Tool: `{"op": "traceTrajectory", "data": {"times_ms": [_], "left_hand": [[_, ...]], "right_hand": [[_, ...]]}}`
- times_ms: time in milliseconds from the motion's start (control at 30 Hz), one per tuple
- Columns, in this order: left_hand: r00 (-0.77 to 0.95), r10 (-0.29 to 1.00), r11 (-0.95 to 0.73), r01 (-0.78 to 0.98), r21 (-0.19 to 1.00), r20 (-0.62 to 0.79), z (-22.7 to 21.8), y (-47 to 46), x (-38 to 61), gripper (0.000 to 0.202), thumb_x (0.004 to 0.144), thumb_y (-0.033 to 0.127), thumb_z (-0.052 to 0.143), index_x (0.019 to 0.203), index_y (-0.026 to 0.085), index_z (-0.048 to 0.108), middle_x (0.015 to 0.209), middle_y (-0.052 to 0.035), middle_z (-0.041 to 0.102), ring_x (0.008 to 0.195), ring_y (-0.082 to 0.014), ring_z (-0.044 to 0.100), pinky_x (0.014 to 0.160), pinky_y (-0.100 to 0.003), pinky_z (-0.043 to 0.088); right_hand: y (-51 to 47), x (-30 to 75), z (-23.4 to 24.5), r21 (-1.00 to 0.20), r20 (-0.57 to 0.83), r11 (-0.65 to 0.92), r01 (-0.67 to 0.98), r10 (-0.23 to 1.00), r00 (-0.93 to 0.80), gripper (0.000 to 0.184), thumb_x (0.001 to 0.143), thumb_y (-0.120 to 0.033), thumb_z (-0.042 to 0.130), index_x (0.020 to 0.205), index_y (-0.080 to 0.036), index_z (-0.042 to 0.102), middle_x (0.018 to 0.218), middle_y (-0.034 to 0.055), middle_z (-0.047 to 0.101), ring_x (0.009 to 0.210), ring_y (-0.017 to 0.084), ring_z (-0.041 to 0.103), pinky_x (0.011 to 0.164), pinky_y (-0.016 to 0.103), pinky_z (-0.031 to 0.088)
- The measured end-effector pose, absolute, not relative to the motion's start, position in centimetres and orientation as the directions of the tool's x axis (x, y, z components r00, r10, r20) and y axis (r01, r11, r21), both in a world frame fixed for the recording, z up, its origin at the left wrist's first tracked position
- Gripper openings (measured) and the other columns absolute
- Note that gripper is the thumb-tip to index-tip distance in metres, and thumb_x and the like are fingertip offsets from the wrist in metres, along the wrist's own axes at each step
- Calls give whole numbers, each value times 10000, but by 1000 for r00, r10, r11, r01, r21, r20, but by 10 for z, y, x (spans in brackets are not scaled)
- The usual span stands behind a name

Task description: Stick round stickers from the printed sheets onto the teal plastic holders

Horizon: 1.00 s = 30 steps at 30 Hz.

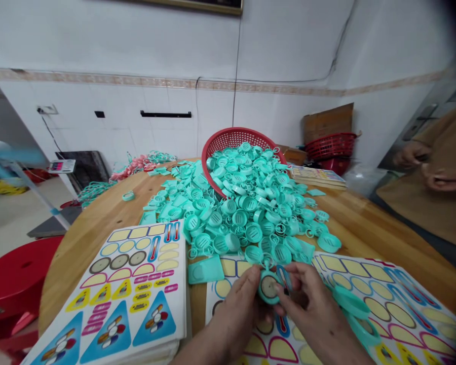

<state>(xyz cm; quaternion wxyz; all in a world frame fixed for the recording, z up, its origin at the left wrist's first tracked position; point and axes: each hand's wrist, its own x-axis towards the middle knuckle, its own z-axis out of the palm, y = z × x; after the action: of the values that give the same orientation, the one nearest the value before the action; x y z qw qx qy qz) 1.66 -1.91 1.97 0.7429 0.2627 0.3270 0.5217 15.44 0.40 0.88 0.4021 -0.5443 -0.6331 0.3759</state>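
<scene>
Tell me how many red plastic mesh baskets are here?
2. One basket lies tipped on the round wooden table; the other basket sits back right, by the wall. Something red beneath it may be another.

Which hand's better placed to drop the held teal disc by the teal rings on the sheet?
Right, probably: right hand pinches the disc and sits next to the rings; left hand is farther.

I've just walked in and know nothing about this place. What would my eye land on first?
First, the heap of mint-green plastic parts spilling from a tipped red basket across the middle of the wooden table. At the near edge, the left hand and right hand together hold one round green piece. Bright sticker sheets lie around and under them.
</scene>
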Motion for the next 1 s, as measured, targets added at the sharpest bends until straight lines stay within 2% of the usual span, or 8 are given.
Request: {"op": "traceTrajectory", "data": {"times_ms": [100, 233, 300, 400, 600, 700, 833, 1000], "left_hand": [[254, 954, 284, -608, 741, -157, 23, -19, 19, 348, 881, 457, 423, 897, 134, 553, 691, -42, 601, 544, -111, 557, 473, -201, 308], [287, 946, 311, -668, 676, -151, 24, -20, 20, 380, 883, 460, 424, 997, 119, 546, 766, -53, 602, 535, -98, 563, 452, -189, 302], [296, 941, 327, -668, 669, -165, 25, -20, 19, 394, 884, 465, 423, 998, 112, 555, 753, -52, 596, 533, -97, 567, 442, -183, 296], [301, 940, 329, -663, 673, -164, 26, -20, 19, 411, 894, 464, 402, 995, 103, 570, 739, -61, 602, 526, -97, 565, 435, -181, 297], [312, 939, 322, -658, 681, -143, 28, -20, 20, 437, 923, 426, 329, 1069, 91, 569, 865, -119, 652, 504, -84, 549, 446, -179, 333], [315, 941, 312, -652, 691, -127, 29, -21, 20, 453, 931, 414, 300, 1070, 80, 573, 850, -127, 658, 498, -86, 551, 444, -176, 333], [324, 935, 329, -646, 689, -143, 30, -21, 19, 455, 934, 418, 291, 1071, 88, 573, 846, -126, 660, 512, -91, 563, 455, -172, 345], [324, 939, 312, -658, 686, -116, 27, -20, 20, 473, 936, 419, 282, 1072, 79, 581, 833, -126, 659, 506, -89, 556, 451, -173, 347]], "right_hand": [[8, 155, 13, -959, 74, 112, 260, 986, -153, 335, 762, -444, 618, 961, -236, 446, 761, -26, 496, 606, 145, 558, 529, 265, 483], [4, 156, 30, -993, -18, 15, 118, 962, -273, 324, 800, -493, 580, 952, -215, 510, 813, 12, 601, 670, 160, 587, 600, 277, 494], [-1, 155, 40, -997, -52, -36, 68, 968, -244, 321, 799, -517, 572, 921, -220, 553, 852, 17, 630, 733, 168, 608, 643, 265, 500], [-7, 152, 48, -996, -82, -73, 58, 981, -174, 319, 758, -534, 609, 898, -248, 596, 874, 4, 662, 771, 169, 617, 654, 237, 501], [-8, 153, 48, -992, -123, -119, 41, 983, -136, 361, 716, -556, 643, 930, -266, 623, 993, 3, 674, 832, 169, 626, 716, 223, 509], [-6, 154, 45, -991, -124, -115, 66, 981, -147, 372, 739, -560, 615, 935, -244, 614, 938, 23, 672, 798, 185, 625, 680, 251, 511], [-4, 154, 42, -994, -97, -85, 75, 981, -167, 364, 780, -540, 584, 950, -218, 601, 961, 41, 660, 852, 193, 611, 739, 270, 506], [-5, 154, 43, -994, -111, -108, 26, 982, -153, 363, 750, -529, 626, 941, -221, 611, 950, 40, 664, 845, 194, 621, 732, 265, 522]]}}
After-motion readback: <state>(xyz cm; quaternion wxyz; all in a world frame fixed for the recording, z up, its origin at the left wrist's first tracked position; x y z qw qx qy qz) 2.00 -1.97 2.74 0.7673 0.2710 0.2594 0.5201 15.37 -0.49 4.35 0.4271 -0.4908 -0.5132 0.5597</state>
